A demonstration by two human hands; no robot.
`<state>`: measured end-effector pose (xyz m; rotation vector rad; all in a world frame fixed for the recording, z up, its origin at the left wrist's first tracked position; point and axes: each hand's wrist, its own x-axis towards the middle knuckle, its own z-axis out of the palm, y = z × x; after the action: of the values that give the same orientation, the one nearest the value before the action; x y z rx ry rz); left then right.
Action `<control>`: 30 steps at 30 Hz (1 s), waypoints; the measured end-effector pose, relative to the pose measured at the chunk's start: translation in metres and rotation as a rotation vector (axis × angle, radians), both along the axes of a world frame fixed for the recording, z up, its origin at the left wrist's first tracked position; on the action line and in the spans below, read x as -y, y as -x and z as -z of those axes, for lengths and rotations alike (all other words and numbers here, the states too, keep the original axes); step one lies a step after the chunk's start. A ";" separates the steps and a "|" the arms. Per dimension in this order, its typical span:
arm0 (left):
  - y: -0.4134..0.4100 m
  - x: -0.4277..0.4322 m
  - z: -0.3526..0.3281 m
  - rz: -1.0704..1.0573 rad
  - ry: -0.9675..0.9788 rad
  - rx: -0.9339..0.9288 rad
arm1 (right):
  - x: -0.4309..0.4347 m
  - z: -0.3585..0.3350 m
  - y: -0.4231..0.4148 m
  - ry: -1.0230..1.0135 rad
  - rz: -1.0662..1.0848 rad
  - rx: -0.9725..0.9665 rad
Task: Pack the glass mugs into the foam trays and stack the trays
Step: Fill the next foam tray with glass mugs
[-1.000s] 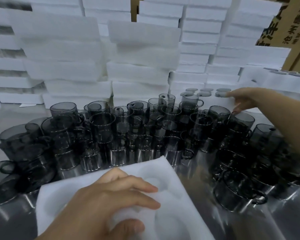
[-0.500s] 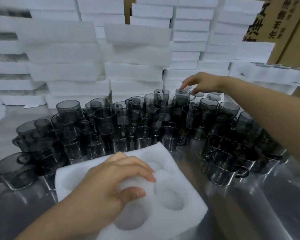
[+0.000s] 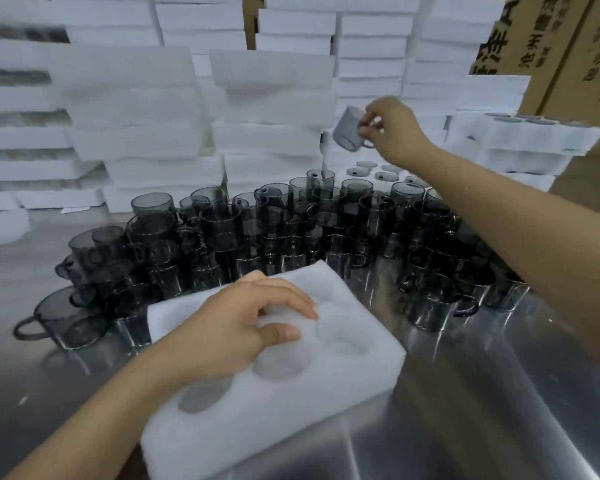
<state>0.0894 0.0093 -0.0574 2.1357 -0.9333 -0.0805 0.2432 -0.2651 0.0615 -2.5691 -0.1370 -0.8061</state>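
A white foam tray [image 3: 329, 393] with round empty pockets lies on the steel table in front of me. My left hand [image 3: 236, 327] rests on top of it, fingers and thumb pinching its upper surface. Behind the tray stand several smoky grey glass mugs [image 3: 222, 230], packed close together. My right hand [image 3: 394, 128] is raised beyond them and holds one grey glass mug [image 3: 349, 128] by its handle, tilted in the air. A small white strip hangs below that mug.
Tall stacks of white foam trays [image 3: 271, 98] fill the back. A foam tray with mugs in its pockets [image 3: 378, 171] lies behind the loose mugs. More filled trays [image 3: 534, 136] are stacked at right, beside cardboard boxes [image 3: 561, 46]. The steel table [image 3: 482, 393] reflects light.
My right hand has picked a mug from the far rows and lifted it into the air. My left hand stays on the foam tray, which sits slightly nearer the middle of the view.
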 end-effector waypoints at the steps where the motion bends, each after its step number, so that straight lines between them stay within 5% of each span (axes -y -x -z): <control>1: -0.001 0.001 -0.001 0.008 0.000 -0.009 | -0.013 -0.006 0.017 -0.107 -0.065 0.034; 6: -0.007 0.023 -0.007 0.080 -0.054 0.051 | -0.081 0.005 0.116 -0.904 -0.553 -0.231; 9: -0.009 0.047 -0.011 0.049 0.054 0.091 | -0.107 0.033 0.143 -1.123 -0.638 -0.339; 12: -0.008 0.048 -0.013 -0.114 0.234 0.214 | -0.121 0.061 0.153 -1.215 -0.571 -0.206; 20: -0.011 -0.010 -0.010 -0.578 0.833 0.204 | -0.116 0.092 0.159 -0.961 -0.495 -0.041; 30: -0.016 -0.001 0.019 -0.436 0.986 -0.159 | -0.129 0.099 0.167 -0.367 -0.549 0.011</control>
<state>0.1057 0.0101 -0.0766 1.3231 -0.2720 0.3546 0.0763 -0.1357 -0.0377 -2.0340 -0.6072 -0.5674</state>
